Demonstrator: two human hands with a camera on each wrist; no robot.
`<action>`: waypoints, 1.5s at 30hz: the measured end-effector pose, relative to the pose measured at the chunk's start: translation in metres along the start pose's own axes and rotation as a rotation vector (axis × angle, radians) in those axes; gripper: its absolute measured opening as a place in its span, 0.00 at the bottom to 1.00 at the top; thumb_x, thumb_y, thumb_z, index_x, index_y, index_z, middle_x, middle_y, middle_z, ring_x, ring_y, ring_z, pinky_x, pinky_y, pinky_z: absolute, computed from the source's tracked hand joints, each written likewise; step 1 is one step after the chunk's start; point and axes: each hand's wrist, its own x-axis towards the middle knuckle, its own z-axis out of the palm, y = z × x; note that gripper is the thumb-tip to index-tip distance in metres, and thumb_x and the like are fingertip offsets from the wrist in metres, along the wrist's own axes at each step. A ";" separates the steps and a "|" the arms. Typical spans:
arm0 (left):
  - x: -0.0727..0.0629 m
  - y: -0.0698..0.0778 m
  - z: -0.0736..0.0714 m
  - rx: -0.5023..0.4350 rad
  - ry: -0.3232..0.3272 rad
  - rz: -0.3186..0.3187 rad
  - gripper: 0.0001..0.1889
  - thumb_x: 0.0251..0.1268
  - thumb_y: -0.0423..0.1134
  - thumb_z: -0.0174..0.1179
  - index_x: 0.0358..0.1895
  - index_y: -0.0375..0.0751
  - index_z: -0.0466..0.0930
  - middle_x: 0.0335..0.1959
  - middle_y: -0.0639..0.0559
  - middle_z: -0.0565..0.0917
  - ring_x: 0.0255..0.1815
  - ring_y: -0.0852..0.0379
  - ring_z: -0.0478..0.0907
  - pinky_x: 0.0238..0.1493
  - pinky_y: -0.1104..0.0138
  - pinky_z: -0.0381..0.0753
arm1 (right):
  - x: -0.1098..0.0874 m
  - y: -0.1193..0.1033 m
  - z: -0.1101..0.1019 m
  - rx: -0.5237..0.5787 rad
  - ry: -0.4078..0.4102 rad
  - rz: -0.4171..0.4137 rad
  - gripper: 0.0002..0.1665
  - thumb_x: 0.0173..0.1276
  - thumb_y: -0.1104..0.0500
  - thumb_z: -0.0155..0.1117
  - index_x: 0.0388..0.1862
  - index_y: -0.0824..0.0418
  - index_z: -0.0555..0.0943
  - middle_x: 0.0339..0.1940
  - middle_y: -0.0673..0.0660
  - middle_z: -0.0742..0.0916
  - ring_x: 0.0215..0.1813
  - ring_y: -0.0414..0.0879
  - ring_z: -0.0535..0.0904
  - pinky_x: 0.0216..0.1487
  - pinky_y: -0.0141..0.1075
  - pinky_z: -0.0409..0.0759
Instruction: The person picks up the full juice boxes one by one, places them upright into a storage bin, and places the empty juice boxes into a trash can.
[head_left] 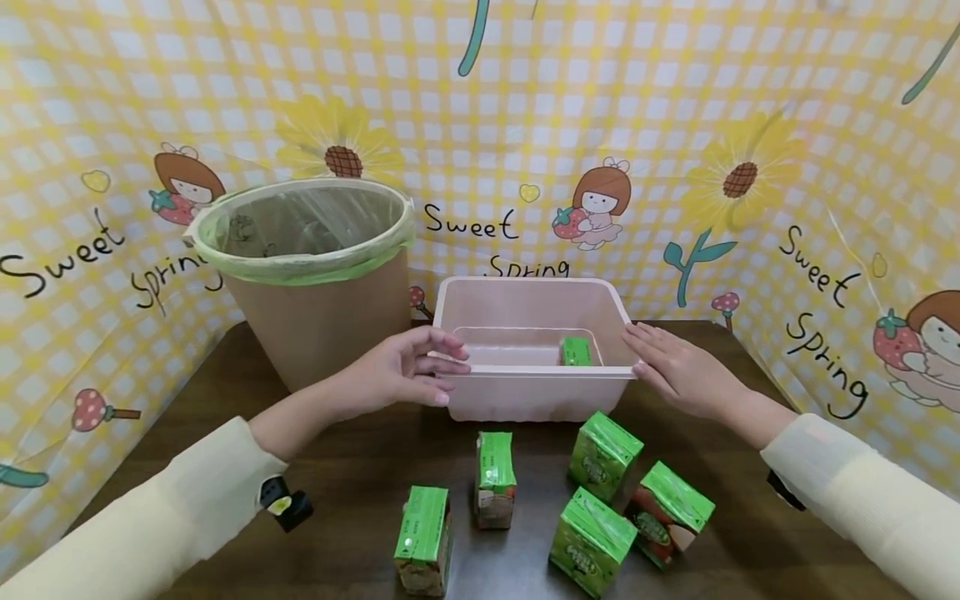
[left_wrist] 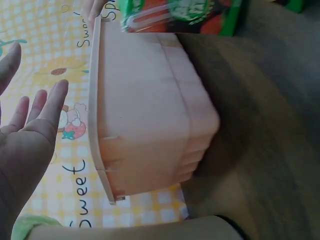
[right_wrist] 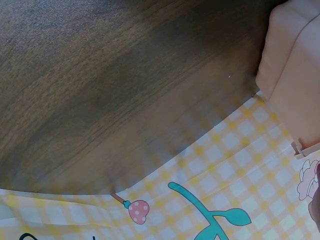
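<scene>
A pale pink plastic bin [head_left: 540, 396] stands at the middle of the dark table, with one small green carton [head_left: 576, 351] inside at its right. By the bin's left front corner is my left hand [head_left: 393, 367], its fingers spread and loosely bent, holding nothing. In the left wrist view those fingers [left_wrist: 52, 107] show apart from one another beside the bin's rim. My right hand [head_left: 678, 367] lies with straight fingers along the right rim; only a sliver of it enters the right wrist view.
Several green juice-type cartons stand before the bin: one at front left [head_left: 423, 533], one near the middle [head_left: 495, 479], and a cluster [head_left: 592, 537] to the right. A tall brown trash can [head_left: 322, 317] with a green-edged liner stands back left. A yellow checked cloth [head_left: 480, 125] surrounds the table.
</scene>
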 end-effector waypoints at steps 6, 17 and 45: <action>-0.029 -0.015 0.001 -0.043 -0.070 0.000 0.33 0.58 0.23 0.65 0.64 0.21 0.59 0.60 0.31 0.70 0.62 0.40 0.72 0.57 0.51 0.74 | -0.001 0.001 -0.001 0.002 0.007 -0.002 0.29 0.76 0.54 0.53 0.69 0.70 0.68 0.69 0.68 0.71 0.70 0.62 0.65 0.66 0.54 0.64; -0.071 -0.045 0.009 -0.127 -0.216 0.011 0.29 0.61 0.24 0.63 0.65 0.26 0.64 0.63 0.38 0.72 0.65 0.41 0.69 0.61 0.51 0.71 | -0.001 0.000 0.001 0.009 0.009 0.007 0.29 0.76 0.54 0.54 0.69 0.69 0.69 0.69 0.68 0.72 0.69 0.63 0.66 0.66 0.54 0.64; -0.100 -0.082 0.041 -0.205 -0.226 0.022 0.41 0.54 0.33 0.72 0.68 0.23 0.59 0.66 0.33 0.69 0.64 0.45 0.70 0.60 0.53 0.73 | -0.002 0.002 0.007 0.007 0.021 0.022 0.29 0.76 0.54 0.53 0.69 0.69 0.69 0.69 0.67 0.71 0.70 0.61 0.65 0.64 0.56 0.65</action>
